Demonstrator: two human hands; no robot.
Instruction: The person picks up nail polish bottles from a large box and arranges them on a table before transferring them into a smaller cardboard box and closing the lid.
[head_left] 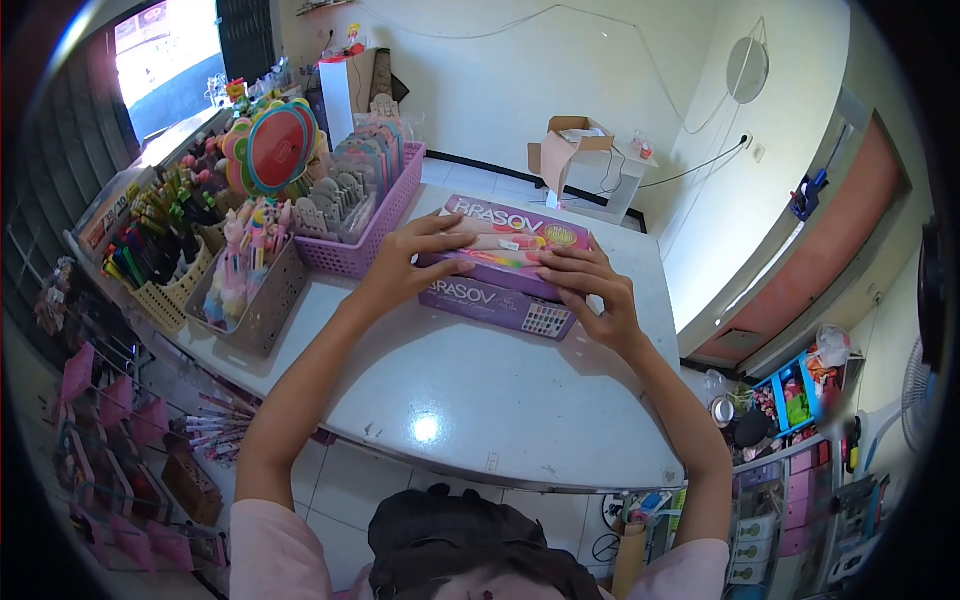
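Note:
A purple box (498, 244) printed "BRASOV", with a nail polish badge and a picture of fingers, sits on top of a second purple BRASOV box (470, 302) on the white table. My left hand (415, 250) grips the upper box at its left end, fingers over the lid and thumb along the front edge. At the right end my right hand (598, 290) holds the same box, its fingers reaching over the lid and round the corner. Rows of small bottles are pictured on the lower box's front.
Left of the boxes stands a purple basket (345, 258) of packaged goods. Near it are a grey basket (262, 325) of fluffy pens and a cream basket (178, 298) of pens. Behind the table, an open cardboard box (578, 135) rests on a small white table (628, 178).

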